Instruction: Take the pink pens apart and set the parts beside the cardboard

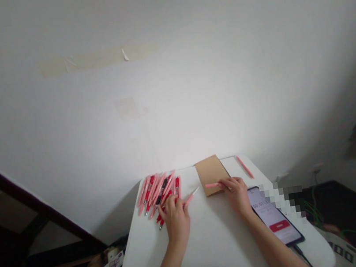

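The pen work looks barely begun. The heap of pink and red plastic pens [159,189] at ten o'clock on the small white table [214,244] holds nearly all of them. They lie fanned and crossed over one another, several with darker red grips, one or two with black.

Only three pens are apart from the heap. A lone pink pen [245,166] lies loose at one o'clock, near the far right edge, and each hand has one.

The left hand [177,220] lies palm down at the near edge of the heap. Its fingers are closed around a pale pink pen with a white end [191,195], which juts out toward two o'clock, and the knuckles touch the nearest pens in the heap.

The right hand [237,192] pinches a slim pink pen [211,185] by one end. That pen points toward nine o'clock, across the near edge of the flat brown cardboard packet [211,171] at twelve o'clock. I cannot tell whether the pen touches the packet, or whether the packet is open. Nothing visible lies on the packet apart from that pen.

A dark smartphone with a lit screen [276,219] lies at four o'clock, just beside the right wrist. It shows a running clock and a red button.
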`<state>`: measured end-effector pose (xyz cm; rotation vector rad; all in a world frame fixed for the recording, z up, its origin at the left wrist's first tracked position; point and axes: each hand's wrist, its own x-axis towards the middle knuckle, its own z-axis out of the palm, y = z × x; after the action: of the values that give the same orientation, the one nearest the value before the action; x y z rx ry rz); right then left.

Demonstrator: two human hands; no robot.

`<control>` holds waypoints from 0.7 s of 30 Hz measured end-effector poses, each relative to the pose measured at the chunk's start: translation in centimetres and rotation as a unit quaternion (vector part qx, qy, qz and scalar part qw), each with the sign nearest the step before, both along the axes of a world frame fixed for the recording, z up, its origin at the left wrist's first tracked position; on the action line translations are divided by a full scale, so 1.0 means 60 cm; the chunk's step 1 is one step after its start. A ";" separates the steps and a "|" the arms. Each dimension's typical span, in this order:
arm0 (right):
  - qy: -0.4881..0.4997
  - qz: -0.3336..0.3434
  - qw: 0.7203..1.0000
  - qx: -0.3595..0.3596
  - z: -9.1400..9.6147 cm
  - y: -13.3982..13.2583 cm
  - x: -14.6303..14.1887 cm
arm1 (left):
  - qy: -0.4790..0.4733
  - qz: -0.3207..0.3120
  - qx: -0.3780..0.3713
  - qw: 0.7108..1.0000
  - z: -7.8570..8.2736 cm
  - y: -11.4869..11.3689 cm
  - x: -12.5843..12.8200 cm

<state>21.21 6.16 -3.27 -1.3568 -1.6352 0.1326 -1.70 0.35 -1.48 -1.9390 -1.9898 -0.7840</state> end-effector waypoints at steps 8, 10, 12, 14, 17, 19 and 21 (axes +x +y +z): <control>0.001 0.002 1.000 -0.007 -0.003 0.003 0.000 | 0.021 0.000 0.005 1.000 -0.003 -0.002 0.002; -0.004 -0.001 1.000 -0.006 -0.003 0.003 0.000 | 0.022 0.002 0.006 1.000 -0.002 -0.002 0.002; -0.009 0.000 1.000 -0.006 -0.002 0.002 0.000 | 0.019 0.002 0.005 1.000 -0.002 -0.002 0.002; -0.010 0.002 1.000 -0.005 -0.002 0.002 0.000 | 0.016 0.001 0.002 1.000 -0.002 -0.002 0.002; -0.006 0.003 1.000 -0.004 -0.003 0.003 0.000 | 0.012 -0.001 0.003 1.000 -0.003 -0.001 0.002; -0.005 0.002 1.000 -0.004 -0.004 0.003 0.001 | 0.010 -0.002 0.005 1.000 -0.002 -0.001 0.002; -0.005 0.001 1.000 -0.004 -0.005 0.004 0.001 | 0.008 -0.003 0.005 1.000 0.000 -0.002 0.003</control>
<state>21.26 6.40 -3.58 -1.3633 -1.6457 0.1340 -1.52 0.26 -1.46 -1.9397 -1.9685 -0.7761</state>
